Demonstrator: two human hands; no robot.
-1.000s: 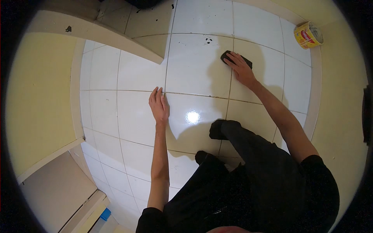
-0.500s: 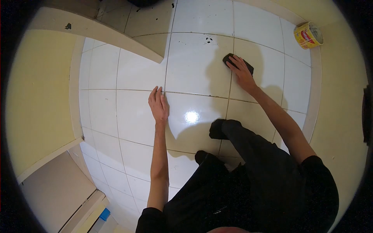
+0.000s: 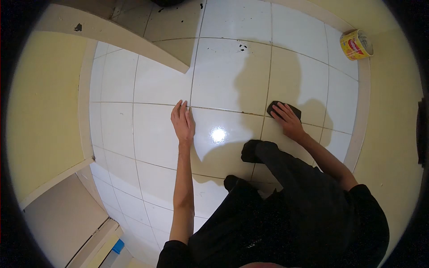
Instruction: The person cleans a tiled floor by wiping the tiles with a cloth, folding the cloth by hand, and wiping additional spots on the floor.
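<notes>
My right hand (image 3: 291,124) lies over a flat black block-shaped pad (image 3: 294,110), fingers spread across its top and holding it against the white tiled floor (image 3: 230,73). Most of the pad is under my fingers, so its exact kind does not show. To the left, my left hand (image 3: 182,123) rests on the tiles near a grout line, fingers stretched out and holding nothing. Small black bits (image 3: 242,47) lie on the floor ahead of my hands.
A yellow tub (image 3: 356,45) with a red label lies tilted at the wall on the far right. A beige partition (image 3: 174,64) juts in from the upper left. My dark-clad foot (image 3: 250,152) stands below the pad. A blue object (image 3: 118,246) shows at lower left.
My right hand has drawn the black pad back toward me and slightly to the right across the tiles. My left hand has stayed in place.
</notes>
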